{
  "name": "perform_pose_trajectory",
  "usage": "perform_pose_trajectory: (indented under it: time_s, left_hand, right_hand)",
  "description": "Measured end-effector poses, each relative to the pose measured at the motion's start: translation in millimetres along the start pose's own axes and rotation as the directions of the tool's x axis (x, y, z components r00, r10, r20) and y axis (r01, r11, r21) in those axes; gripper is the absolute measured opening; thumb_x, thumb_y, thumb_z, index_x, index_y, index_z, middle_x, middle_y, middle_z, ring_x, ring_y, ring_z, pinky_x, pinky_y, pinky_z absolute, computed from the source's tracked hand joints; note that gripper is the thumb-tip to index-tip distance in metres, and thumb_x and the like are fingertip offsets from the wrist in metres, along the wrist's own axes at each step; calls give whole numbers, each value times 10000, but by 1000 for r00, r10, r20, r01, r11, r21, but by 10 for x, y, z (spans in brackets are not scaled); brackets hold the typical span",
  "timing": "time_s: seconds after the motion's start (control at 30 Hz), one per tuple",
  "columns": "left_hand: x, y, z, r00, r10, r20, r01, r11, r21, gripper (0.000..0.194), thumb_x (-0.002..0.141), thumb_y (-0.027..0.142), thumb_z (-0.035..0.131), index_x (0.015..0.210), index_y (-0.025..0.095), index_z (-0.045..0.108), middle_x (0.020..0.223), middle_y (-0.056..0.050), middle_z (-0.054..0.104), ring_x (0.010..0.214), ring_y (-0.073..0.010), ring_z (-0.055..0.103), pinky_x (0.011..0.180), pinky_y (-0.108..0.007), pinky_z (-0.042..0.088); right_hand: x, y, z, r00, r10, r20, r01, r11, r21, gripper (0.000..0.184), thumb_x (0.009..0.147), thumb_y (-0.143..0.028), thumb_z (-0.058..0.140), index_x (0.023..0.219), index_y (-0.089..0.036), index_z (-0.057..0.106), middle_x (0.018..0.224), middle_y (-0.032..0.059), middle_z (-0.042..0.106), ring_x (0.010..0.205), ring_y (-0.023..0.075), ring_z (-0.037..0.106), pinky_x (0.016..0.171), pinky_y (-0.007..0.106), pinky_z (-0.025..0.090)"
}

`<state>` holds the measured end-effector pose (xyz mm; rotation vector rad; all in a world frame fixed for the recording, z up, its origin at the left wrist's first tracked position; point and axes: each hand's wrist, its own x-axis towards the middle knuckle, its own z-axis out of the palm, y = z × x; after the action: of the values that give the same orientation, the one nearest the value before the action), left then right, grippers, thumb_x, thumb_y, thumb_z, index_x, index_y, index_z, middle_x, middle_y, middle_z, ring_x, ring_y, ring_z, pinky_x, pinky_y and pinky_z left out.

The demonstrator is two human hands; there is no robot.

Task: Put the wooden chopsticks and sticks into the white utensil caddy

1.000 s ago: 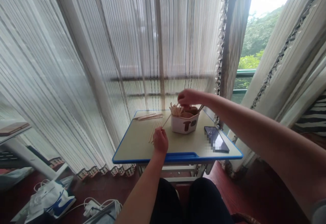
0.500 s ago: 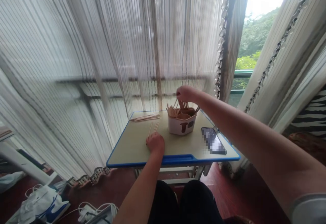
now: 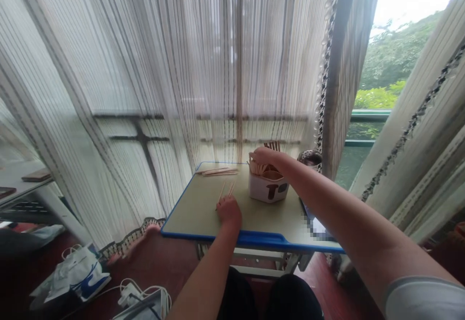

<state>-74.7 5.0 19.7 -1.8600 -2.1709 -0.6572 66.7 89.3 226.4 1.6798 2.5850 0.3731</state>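
My left hand (image 3: pixel 229 212) rests on the school desk (image 3: pixel 203 208), its fingers closed around a few thin wooden chopsticks (image 3: pixel 222 191) that point away from me. At the back right of the desk stands a white holder (image 3: pixel 258 192) with brown compartments and a dark T-shaped mark. Pale chopsticks fill its left compartment, and dark brown ones (image 3: pixel 273 146) stand up behind. Over the pale ones, my right hand (image 3: pixel 264 156) has its fingers closed on chopsticks, with the fingertips partly hidden. Another loose bunch of wooden chopsticks (image 3: pixel 218 170) lies along the desk's back left edge.
A phone (image 3: pixel 319 229), partly blurred out, lies at the right beneath my right forearm. A dark patterned container (image 3: pixel 310 158) shows behind that arm. Striped curtains (image 3: pixel 163 68) hang just beyond the desk. A white bag (image 3: pixel 72 271) and a power strip (image 3: pixel 131 296) with cables lie on the floor at left.
My right hand has come down and left, from above the holder onto the pale chopsticks. My left hand stays on its chopsticks. The view has shifted slightly.
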Motion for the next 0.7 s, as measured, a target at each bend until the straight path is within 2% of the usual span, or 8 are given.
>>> perform_pose_trajectory:
  time_s: [0.1,0.23,0.3,0.37,0.43,0.5,0.6,0.7]
  left_hand:
    - [18,25,9,1000,24,15,-25,1000,17,294,833,65,346,934,153,608,892,-115,595,897,-221,563,767,-341,407]
    - [11,51,-10,998,51,38,-51,999,18,285,828,41,357,933,156,596,886,-102,598,891,-214,565,745,-313,424]
    - [5,56,-13,997,61,41,-63,997,36,295,826,30,342,920,150,595,873,-102,602,881,-212,568,739,-306,430]
    - [2,56,-9,997,64,38,-66,996,56,306,830,29,324,917,145,593,863,-105,606,870,-213,571,728,-303,435]
    - [3,51,1,998,58,35,-60,996,65,304,834,36,320,921,141,592,861,-110,606,867,-217,573,722,-305,437]
    - [4,43,10,998,58,33,-60,996,62,295,836,44,326,919,141,592,863,-114,606,872,-220,572,728,-311,436]
    - [5,31,18,998,59,37,-61,997,56,285,836,53,335,908,148,594,870,-112,606,870,-222,571,737,-323,436]
    - [8,18,20,997,63,43,-65,997,50,275,835,63,346,897,154,598,877,-107,607,870,-219,566,749,-326,436]
  right_hand:
    - [4,-24,86,998,50,39,-52,997,57,457,915,-340,264,1020,-124,653,908,167,659,756,202,618,658,272,445]
    - [-72,-63,97,998,58,40,-62,992,106,455,915,-335,250,1050,-120,627,997,165,631,884,216,591,760,282,425]
    - [-170,-75,86,998,28,-47,-21,990,142,395,904,-304,298,1054,-129,618,1013,154,625,954,222,558,827,290,393]
    - [-315,-81,102,981,27,-195,11,982,189,392,911,-278,277,1081,-122,594,1059,148,608,1024,219,518,881,297,357]
    - [-486,-84,164,930,116,-350,-14,960,280,427,926,-281,218,1138,-114,548,1126,142,577,1069,202,490,904,290,340]
    - [-647,-89,270,870,262,-419,-76,909,410,438,927,-322,213,1161,-128,528,1162,127,562,1073,183,494,899,267,345]
    - [-791,-111,463,840,400,-367,-145,817,559,449,891,-421,312,1170,-141,526,1144,123,584,1059,209,520,872,271,366]
    - [-803,-142,627,818,486,-308,-182,727,662,570,847,-488,381,1288,-127,400,1128,136,594,1044,240,537,824,289,394]
